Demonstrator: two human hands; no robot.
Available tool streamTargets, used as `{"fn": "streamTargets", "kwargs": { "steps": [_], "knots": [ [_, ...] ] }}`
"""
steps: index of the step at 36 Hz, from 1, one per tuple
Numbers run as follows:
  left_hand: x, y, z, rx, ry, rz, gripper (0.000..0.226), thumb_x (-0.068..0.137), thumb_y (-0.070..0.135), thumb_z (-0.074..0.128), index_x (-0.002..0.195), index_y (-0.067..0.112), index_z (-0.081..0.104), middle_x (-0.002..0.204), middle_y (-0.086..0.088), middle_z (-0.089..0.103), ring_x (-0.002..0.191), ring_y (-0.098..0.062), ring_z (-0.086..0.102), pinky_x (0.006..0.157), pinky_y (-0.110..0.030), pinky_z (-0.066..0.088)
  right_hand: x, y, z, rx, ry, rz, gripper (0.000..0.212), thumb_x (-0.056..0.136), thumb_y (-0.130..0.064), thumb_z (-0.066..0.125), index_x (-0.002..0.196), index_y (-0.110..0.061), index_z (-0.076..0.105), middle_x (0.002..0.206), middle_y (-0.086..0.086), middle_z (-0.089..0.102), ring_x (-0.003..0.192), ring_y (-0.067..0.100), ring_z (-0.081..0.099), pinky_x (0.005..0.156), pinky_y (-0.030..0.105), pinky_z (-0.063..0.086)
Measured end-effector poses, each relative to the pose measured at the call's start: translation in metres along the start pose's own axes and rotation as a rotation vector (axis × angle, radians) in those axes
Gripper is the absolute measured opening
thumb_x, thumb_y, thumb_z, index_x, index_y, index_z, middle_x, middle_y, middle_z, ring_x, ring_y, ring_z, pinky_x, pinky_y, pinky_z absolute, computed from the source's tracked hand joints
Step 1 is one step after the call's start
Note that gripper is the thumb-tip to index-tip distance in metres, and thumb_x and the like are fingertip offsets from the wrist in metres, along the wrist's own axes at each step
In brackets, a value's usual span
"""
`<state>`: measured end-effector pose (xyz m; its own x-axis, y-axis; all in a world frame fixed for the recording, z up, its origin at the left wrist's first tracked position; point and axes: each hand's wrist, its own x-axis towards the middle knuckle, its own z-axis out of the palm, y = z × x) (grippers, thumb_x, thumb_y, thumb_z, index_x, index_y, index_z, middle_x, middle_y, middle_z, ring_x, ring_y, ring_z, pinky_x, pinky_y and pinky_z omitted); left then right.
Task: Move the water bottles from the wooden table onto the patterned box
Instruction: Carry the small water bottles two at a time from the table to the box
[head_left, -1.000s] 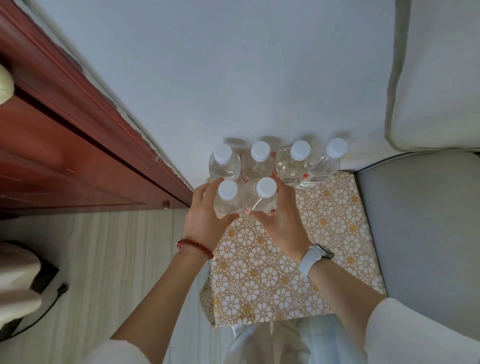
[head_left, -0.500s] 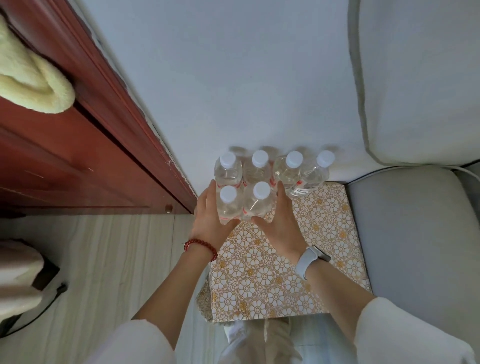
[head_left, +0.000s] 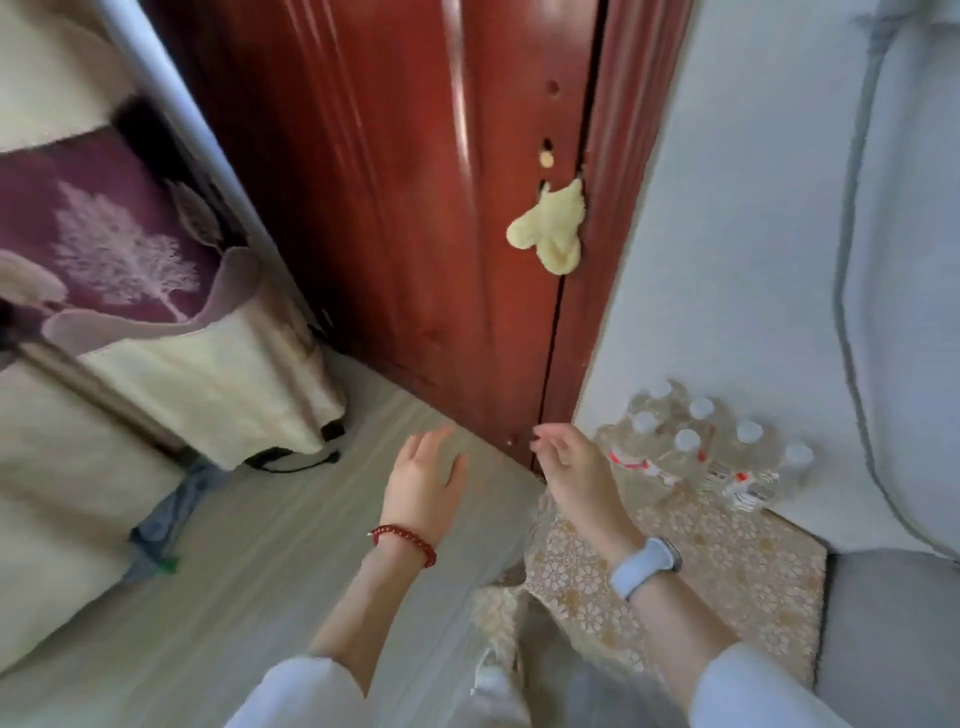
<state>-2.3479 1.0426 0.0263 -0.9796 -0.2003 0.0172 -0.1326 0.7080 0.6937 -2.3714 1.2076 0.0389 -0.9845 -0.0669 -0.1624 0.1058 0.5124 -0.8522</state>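
Now that both hands have let go of the front pair, the left hand (head_left: 426, 480) and the right hand (head_left: 574, 467) hang spread and empty, left of the six water bottles (head_left: 691, 452) standing together at the far end of the patterned box (head_left: 727, 566). I judge this pair delivered, and my view has swung left toward the red wooden door (head_left: 415, 208) and pale floor (head_left: 260, 571); the wooden surface is not visible.

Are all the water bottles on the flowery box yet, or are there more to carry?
Six water bottles stand clustered at the far end of the patterned box, by the wall. The left hand and right hand are both empty with loose fingers, off the bottles. The wooden table is not in view, so whether more bottles wait there cannot be told.
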Motion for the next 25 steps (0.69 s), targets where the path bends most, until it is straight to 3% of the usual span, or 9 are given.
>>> {"fn": "streamTargets", "kwargs": {
  "steps": [8,13,18,21,25],
  "knots": [
    [-0.153,-0.110,-0.169,0.057,0.413,-0.371,0.035,0.086,0.019,0.057,0.119,0.009,0.056,0.118,-0.010,0.059,0.113,-0.025,0.052,0.095,-0.026,0.036,-0.097,-0.128,0.155,-0.058,-0.557,-0.229,0.022,0.093,-0.015,0.047,0.109,-0.009,0.060,0.101,0.010,0.067,0.096,0.022,0.061,0.074,0.017,0.043],
    [-0.277,-0.190,-0.255,0.048,0.672,-0.605,0.032,0.086,0.018,0.059,0.116,0.007,0.058,0.114,-0.012,0.060,0.109,-0.025,0.056,0.093,-0.026,0.038,-0.184,-0.189,0.267,-0.139,-0.823,-0.396,0.016,0.091,-0.013,0.050,0.087,-0.025,0.059,0.089,0.006,0.065,0.090,0.027,0.063,0.090,0.043,0.050],
    [-0.407,-0.267,-0.323,0.014,0.931,-0.832,0.028,0.085,0.017,0.060,0.111,0.005,0.060,0.109,-0.012,0.063,0.104,-0.025,0.058,0.089,-0.026,0.039,-0.288,-0.248,0.386,-0.274,-1.111,-0.571,0.023,0.093,-0.016,0.047,0.111,-0.008,0.060,0.106,0.009,0.066,0.100,0.021,0.060,0.083,0.022,0.042],
    [-0.483,-0.313,-0.364,0.007,1.041,-0.965,0.028,0.086,0.018,0.060,0.110,0.005,0.061,0.109,-0.012,0.063,0.104,-0.025,0.058,0.087,-0.023,0.038,-0.358,-0.281,0.468,-0.328,-1.237,-0.684,0.024,0.093,-0.015,0.048,0.112,-0.005,0.059,0.108,0.012,0.066,0.098,0.023,0.061,0.082,0.025,0.043],
    [-0.579,-0.361,-0.425,0.013,1.118,-1.087,0.029,0.087,0.021,0.058,0.113,0.008,0.059,0.114,-0.009,0.061,0.110,-0.022,0.055,0.092,-0.027,0.040,-0.464,-0.318,0.566,-0.395,-1.392,-0.866,0.024,0.093,-0.015,0.048,0.112,-0.004,0.059,0.108,0.013,0.066,0.086,0.015,0.055,0.062,0.010,0.041]
  ]
}}
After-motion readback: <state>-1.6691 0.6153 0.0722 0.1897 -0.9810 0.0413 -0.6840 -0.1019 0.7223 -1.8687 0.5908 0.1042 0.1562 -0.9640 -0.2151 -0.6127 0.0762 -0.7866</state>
